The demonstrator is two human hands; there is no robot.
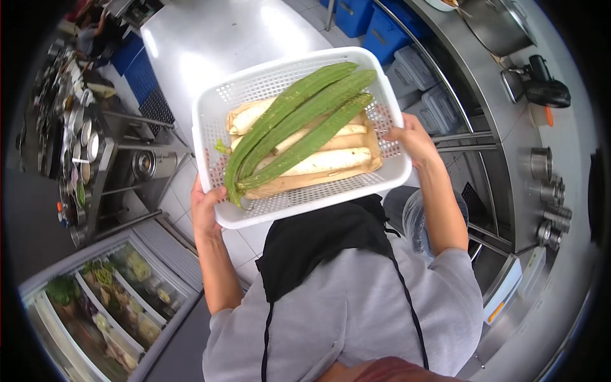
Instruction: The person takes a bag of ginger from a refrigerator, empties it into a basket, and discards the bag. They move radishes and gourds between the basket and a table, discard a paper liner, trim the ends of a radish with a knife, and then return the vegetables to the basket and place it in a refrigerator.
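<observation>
I carry a white perforated plastic basket (286,76) in front of my chest. My left hand (205,209) grips its left rim and my right hand (412,137) grips its right rim. Inside lie three long green ridged gourds (299,130) on top of pale white radishes (331,159) and a piece of brown cardboard (305,181). I wear a grey shirt and a black apron (324,239).
A steel table (216,38) lies ahead beyond the basket. A steel counter (541,127) with cups and a pan runs along the right. Blue crates (375,19) stand under it. A glass-topped display of food (108,299) sits at lower left, with a cooking station (83,146) further left.
</observation>
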